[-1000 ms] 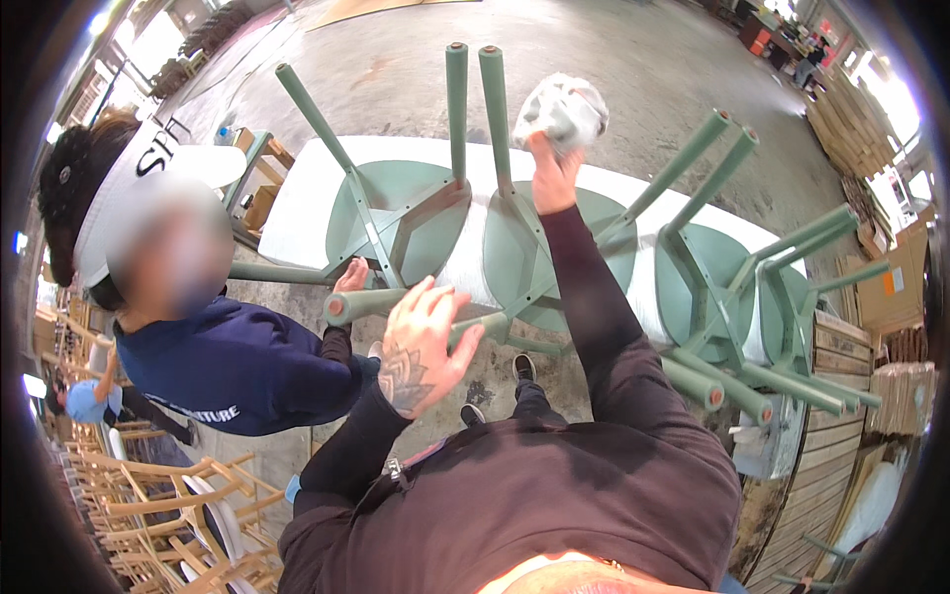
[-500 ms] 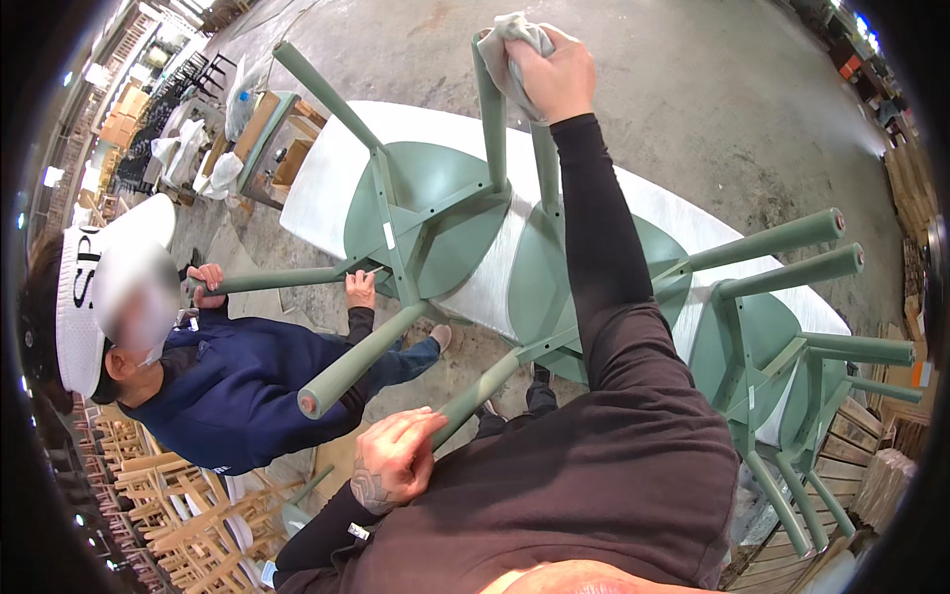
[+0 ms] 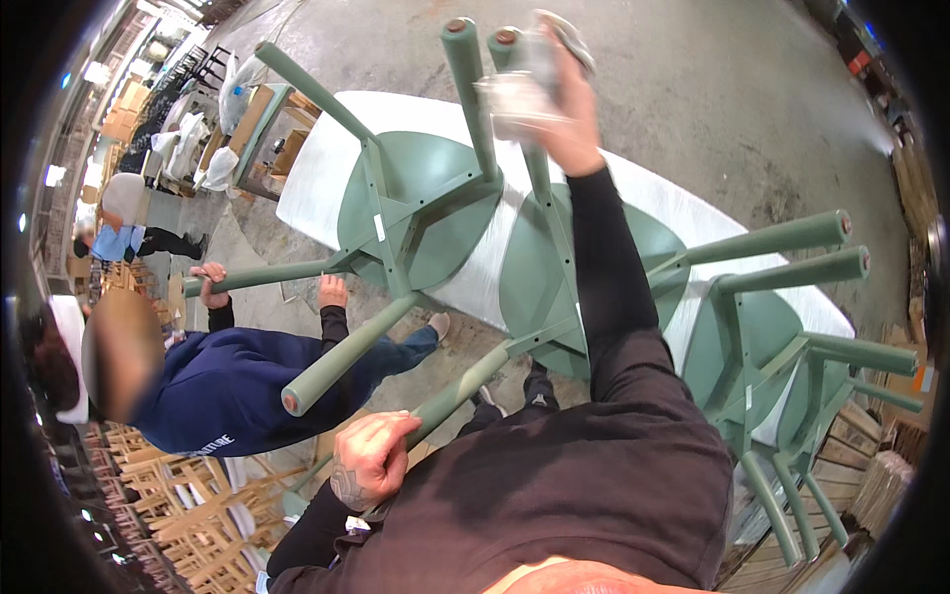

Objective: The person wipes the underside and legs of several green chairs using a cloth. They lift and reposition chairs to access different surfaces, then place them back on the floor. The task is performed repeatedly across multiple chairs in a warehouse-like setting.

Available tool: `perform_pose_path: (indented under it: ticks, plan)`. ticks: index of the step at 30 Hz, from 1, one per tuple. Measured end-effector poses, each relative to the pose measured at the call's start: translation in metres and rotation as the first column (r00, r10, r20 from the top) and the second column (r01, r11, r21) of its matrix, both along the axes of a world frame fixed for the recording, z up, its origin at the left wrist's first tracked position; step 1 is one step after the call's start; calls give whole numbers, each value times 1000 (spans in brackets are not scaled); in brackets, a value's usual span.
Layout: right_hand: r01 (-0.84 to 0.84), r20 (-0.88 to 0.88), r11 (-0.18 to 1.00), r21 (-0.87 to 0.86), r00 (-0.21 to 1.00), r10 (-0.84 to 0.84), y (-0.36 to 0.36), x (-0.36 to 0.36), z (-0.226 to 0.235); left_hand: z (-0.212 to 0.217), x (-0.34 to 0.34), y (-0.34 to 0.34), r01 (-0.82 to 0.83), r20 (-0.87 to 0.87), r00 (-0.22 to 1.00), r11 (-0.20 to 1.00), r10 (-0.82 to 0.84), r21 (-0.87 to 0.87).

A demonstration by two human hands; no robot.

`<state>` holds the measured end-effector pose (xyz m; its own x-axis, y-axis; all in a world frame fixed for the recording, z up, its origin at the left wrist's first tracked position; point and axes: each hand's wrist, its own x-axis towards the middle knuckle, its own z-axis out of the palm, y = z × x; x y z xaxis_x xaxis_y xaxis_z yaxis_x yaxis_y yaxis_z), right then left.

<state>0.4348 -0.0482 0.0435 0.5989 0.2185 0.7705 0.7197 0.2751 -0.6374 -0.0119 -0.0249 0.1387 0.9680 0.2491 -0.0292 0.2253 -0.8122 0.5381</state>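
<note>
Several green stools lie upside down on a white-covered table (image 3: 317, 188), legs pointing up and outward. My left hand (image 3: 374, 460) is closed round the end of a near leg (image 3: 465, 386) of the middle stool (image 3: 633, 233). At the far side, my right hand (image 3: 572, 124) grips a pale cloth (image 3: 520, 104), both smeared by motion, at the upper part of that stool's far leg (image 3: 505, 42). To the left, a co-worker in a dark blue top (image 3: 267, 381) grasps a leg of the left stool (image 3: 426, 158) with one hand (image 3: 210, 282); the other hand (image 3: 333, 290) is near its frame.
More upturned green stools (image 3: 742, 327) crowd the right side, their legs sticking out. Bare wooden frames (image 3: 198, 515) are piled at lower left. A bench with boxes and plastic bags (image 3: 223, 168) stands at far left. Another person (image 3: 124, 238) is farther back.
My right hand and the cloth have come lower and nearer from the leg's tip. My left hand has shifted slightly left and down. The co-worker's head has lowered and another person shows behind.
</note>
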Motion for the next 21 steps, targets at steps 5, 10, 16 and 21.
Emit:
perform_pose_path:
  ticks: [5, 10, 16, 21]
  plan:
    - [375, -114, 897, -233, 906, -409, 34, -22, 16, 1, 7, 6, 65, -39, 997, 995, -69, -79]
    - [394, -214, 791, -469, 818, -534, 31, -19, -143, 3, 13, 6, 67, -55, 996, 995, -71, -73]
    - [45, -466, 743, -668, 753, -465, -2, -9, -237, 5, 21, 10, 72, -2, 997, 996, -72, -42]
    - [373, -89, 858, -353, 899, -428, 42, -16, -121, 0, 16, 4, 24, -9, 1000, 1000, -24, -8]
